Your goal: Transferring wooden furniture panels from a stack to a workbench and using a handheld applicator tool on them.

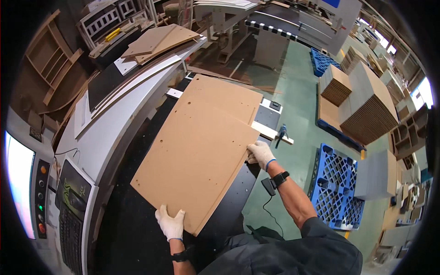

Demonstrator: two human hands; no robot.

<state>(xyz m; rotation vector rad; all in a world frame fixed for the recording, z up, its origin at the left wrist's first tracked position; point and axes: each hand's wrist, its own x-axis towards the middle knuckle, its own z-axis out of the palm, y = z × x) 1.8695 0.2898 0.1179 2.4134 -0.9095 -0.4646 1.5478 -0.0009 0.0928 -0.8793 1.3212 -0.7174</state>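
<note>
A large brown fibreboard panel (197,156) with small drilled holes lies tilted over the black machine bed (133,229). My left hand (170,223), in a white glove, grips the panel's near edge. My right hand (261,154), also gloved, holds the panel's right edge. A second brown panel (229,94) lies underneath it, farther back. Both wrists wear dark bands.
A control console with a keyboard (71,224) and a screen (18,183) stands at the left. Blue plastic pallets (337,188) lie on the green floor at the right, with stacks of brown boards (366,105) behind. More boards (158,41) rest on the curved white machine cover.
</note>
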